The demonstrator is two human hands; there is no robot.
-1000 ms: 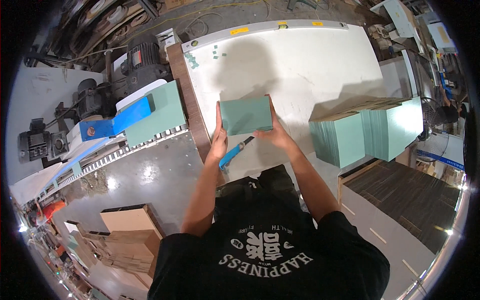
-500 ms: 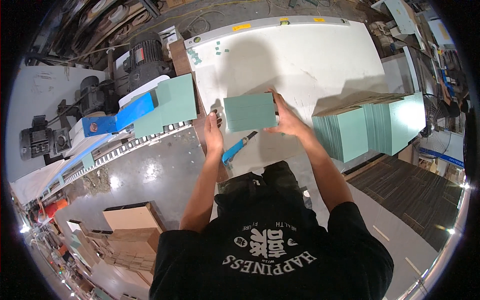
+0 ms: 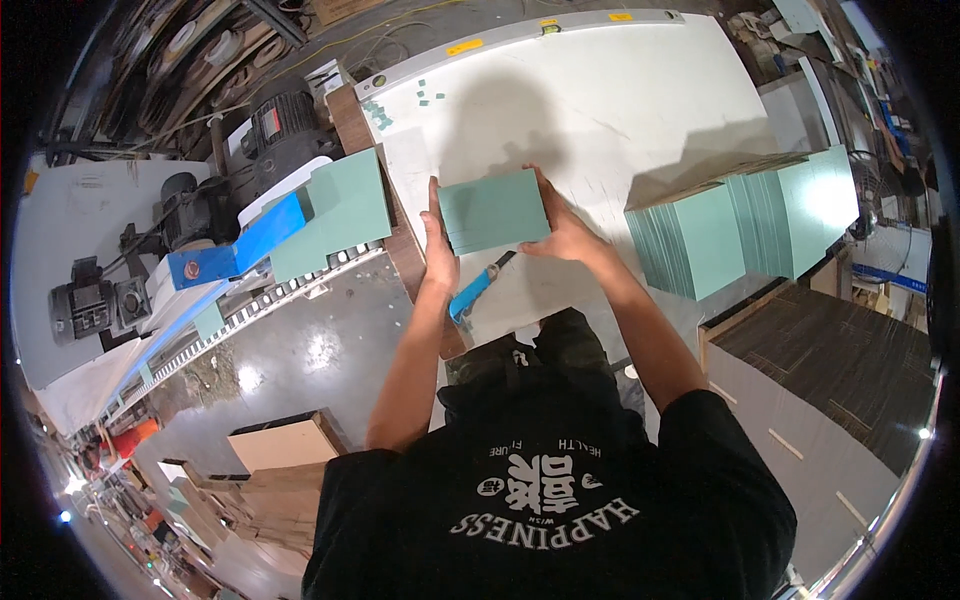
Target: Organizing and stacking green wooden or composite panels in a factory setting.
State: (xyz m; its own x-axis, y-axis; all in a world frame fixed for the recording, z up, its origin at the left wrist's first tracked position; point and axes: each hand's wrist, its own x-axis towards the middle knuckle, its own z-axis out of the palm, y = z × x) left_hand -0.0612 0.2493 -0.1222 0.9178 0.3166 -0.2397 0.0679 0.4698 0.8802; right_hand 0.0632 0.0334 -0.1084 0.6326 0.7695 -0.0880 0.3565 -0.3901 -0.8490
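Note:
A squared stack of pale green boards (image 3: 495,211) sits between my two hands, above the white tabletop (image 3: 610,110). My left hand (image 3: 440,250) presses flat along its left edge, fingers pointing away from me. Gripping the right edge is my right hand (image 3: 565,232), its thumb at the near corner and its fingers toward the far corner. A utility knife (image 3: 480,288) with a blue handle lies just in front of the stack, its dark end pointing away and to the right.
Rows of green boards (image 3: 700,240) stand on edge at the right of the table. A spirit level (image 3: 520,40) lies along the far edge, with small green scraps (image 3: 376,115) near its left end. Left of the table is a machine with motors (image 3: 285,125) and green sheets (image 3: 345,205).
My left hand has closed in from beside the stack to its left edge. The boards, offset before, now look lined up. The whole view has shifted slightly.

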